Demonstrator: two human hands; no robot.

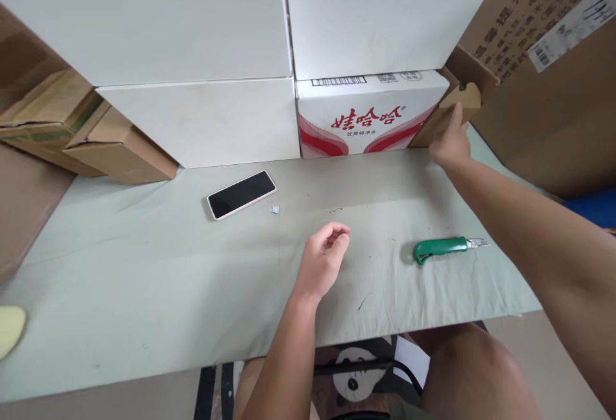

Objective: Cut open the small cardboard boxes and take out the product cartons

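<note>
My left hand (327, 253) hovers over the middle of the cloth-covered table (158, 292), its fingers curled in loosely with nothing visible in them. At the far right, my right hand (452, 141) reaches to a small brown cardboard box (428, 126) with a raised flap (464, 100). One finger points up against the flap; the other fingers are partly hidden and slightly blurred, so a grip cannot be made out. A green utility knife (443, 248) lies below my right forearm, its blade pointing right. A phone (241, 195) with a dark screen lies left of my left hand.
White boxes (202, 122) are stacked along the back, beside a white and red printed carton (373, 118). Brown cartons (120, 141) stand at left, and a large brown carton (543, 99) at right. A small white scrap (275, 210) lies near the phone. A yellow object (10, 330) sits at the left edge.
</note>
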